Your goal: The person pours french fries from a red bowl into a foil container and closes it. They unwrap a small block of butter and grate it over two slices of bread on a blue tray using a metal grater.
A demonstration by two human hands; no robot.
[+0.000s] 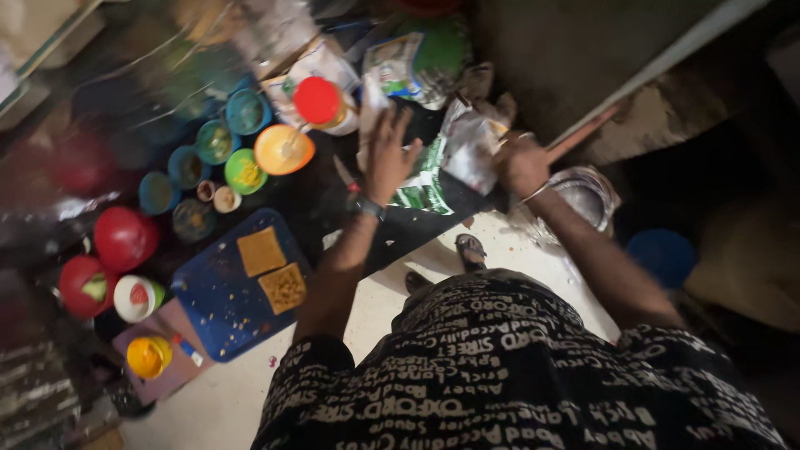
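Observation:
My left hand (386,157) is stretched out with fingers spread over a white and green packet (425,185) on the dark counter, holding nothing. My right hand (521,162) is closed around a silvery plastic packet (468,148) and lifts it just above the counter. A reddish stick (583,133) runs up and to the right from behind that hand. A knife with a red handle (346,177) lies just left of my left hand.
Several small coloured bowls (246,171) and an orange bowl (284,149) sit at the left, with a red-lidded jar (321,102) behind. A blue board (225,292) carries two brown slices. Red containers (125,239) stand far left. A steel bowl (583,196) and a blue lid (664,254) are at the right.

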